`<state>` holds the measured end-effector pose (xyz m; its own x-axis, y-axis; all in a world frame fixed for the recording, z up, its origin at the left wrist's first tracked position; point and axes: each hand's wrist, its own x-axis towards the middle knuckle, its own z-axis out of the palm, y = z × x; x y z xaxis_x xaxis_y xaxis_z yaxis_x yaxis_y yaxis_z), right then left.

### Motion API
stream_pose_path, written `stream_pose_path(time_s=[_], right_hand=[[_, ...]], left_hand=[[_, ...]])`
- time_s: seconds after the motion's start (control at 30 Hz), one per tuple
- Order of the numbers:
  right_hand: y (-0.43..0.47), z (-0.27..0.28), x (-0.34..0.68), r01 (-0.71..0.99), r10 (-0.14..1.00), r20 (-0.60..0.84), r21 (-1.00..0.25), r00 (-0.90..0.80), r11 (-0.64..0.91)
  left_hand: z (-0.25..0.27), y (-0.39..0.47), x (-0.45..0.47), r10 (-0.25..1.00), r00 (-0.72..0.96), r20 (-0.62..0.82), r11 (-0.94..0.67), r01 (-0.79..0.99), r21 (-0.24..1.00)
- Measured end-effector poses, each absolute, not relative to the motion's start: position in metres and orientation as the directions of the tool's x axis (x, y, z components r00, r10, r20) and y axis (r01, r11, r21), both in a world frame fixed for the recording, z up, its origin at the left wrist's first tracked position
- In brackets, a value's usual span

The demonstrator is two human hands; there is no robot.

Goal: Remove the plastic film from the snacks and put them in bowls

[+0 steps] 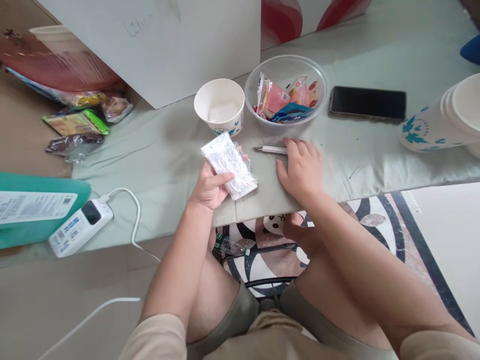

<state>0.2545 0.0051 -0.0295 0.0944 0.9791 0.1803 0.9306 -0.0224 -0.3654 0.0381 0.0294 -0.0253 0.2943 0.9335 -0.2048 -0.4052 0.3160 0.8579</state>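
My left hand (212, 187) is closed on a flat packet (229, 165), silvery-white and wrapped in crinkled clear plastic, with the thumb pressed across its face. The packet is tilted above the table edge, just in front of a white paper cup (219, 102). On the cloth to the right lies a slim white utility knife (273, 149) with its dark tip pointing left. My right hand (303, 167) rests over the knife's right end, fingers stretched out and thumb apart. That end of the knife is hidden beneath the fingers.
Behind the knife stands a clear plastic bowl (287, 120) of wrapped snacks. A phone (367, 103) and stacked paper cups (431, 122) are to the right. At left are snack packets (78, 125), a white power bank (80, 227) with a cable, and a green container (37, 182). A white box (165, 45) stands behind.
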Motion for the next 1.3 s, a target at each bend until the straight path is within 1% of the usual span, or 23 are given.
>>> stream_pose_path(time_s=[0.07, 0.13, 0.17, 0.23, 0.3, 0.33, 0.37, 0.4, 0.47, 0.53, 0.6, 0.7, 0.93, 1.13, 1.23, 1.3], right_hand=[[0.008, -0.030, 0.257, 0.945, 0.986, 0.123, -0.320, 0.115, -0.071], [0.007, -0.028, 0.259, 0.938, 0.990, 0.096, -0.342, 0.101, -0.063], [0.005, -0.026, 0.258, 0.921, 0.992, 0.097, -0.388, 0.079, -0.036], [-0.003, -0.022, 0.256, 0.833, 0.994, 0.101, -0.553, 0.031, 0.030], [-0.011, -0.016, 0.248, 0.627, 0.999, 0.031, -0.778, -0.017, 0.034], [-0.015, -0.013, 0.243, 0.479, 0.998, -0.042, -0.878, -0.051, -0.012], [-0.018, -0.010, 0.236, 0.321, 0.988, -0.124, -0.943, -0.096, -0.087], [-0.021, -0.007, 0.229, 0.171, 0.969, -0.197, -0.970, -0.146, -0.171], [-0.022, -0.003, 0.215, -0.047, 0.935, -0.273, -0.956, -0.224, -0.290], [-0.020, 0.000, 0.204, -0.144, 0.926, -0.288, -0.933, -0.245, -0.328], [-0.018, 0.000, 0.197, -0.163, 0.923, -0.311, -0.922, -0.226, -0.351], [-0.016, 0.000, 0.194, -0.122, 0.906, -0.384, -0.905, -0.176, -0.407], [-0.020, 0.002, 0.199, -0.025, 0.875, -0.468, -0.880, -0.126, -0.474], [-0.024, 0.004, 0.199, 0.012, 0.835, -0.521, -0.849, -0.177, -0.528], [-0.026, 0.004, 0.199, 0.023, 0.816, -0.533, -0.840, -0.222, -0.542], [-0.028, 0.006, 0.199, 0.063, 0.814, -0.526, -0.847, -0.248, -0.528]], left_hand=[[-0.029, 0.029, 0.039, 0.948, 0.275, -0.160, 0.263, -0.398, 0.879], [-0.033, 0.029, 0.040, 0.967, 0.230, -0.109, 0.194, -0.391, 0.900], [-0.034, 0.028, 0.040, 0.974, 0.208, -0.085, 0.161, -0.384, 0.909], [-0.035, 0.027, 0.040, 0.984, 0.173, -0.049, 0.110, -0.366, 0.924], [-0.035, 0.026, 0.039, 0.989, 0.139, -0.046, 0.091, -0.343, 0.935], [-0.034, 0.025, 0.039, 0.991, 0.122, -0.056, 0.094, -0.330, 0.939], [-0.034, 0.024, 0.039, 0.992, 0.107, -0.071, 0.102, -0.314, 0.944], [-0.033, 0.024, 0.039, 0.991, 0.100, -0.085, 0.111, -0.295, 0.949], [-0.034, 0.022, 0.040, 0.988, 0.115, -0.107, 0.133, -0.249, 0.959], [-0.036, 0.020, 0.039, 0.983, 0.146, -0.113, 0.142, -0.209, 0.967], [-0.039, 0.019, 0.039, 0.980, 0.170, -0.101, 0.132, -0.182, 0.974], [-0.044, 0.018, 0.037, 0.981, 0.180, -0.070, 0.099, -0.157, 0.983], [-0.046, 0.023, 0.035, 0.986, 0.149, -0.072, 0.101, -0.197, 0.975], [-0.039, 0.029, 0.028, 0.997, 0.068, -0.049, 0.064, -0.246, 0.967], [-0.032, 0.034, 0.016, 0.999, 0.029, -0.041, 0.047, -0.225, 0.973], [-0.028, 0.037, 0.006, 1.000, 0.009, -0.029, 0.030, -0.197, 0.980]])
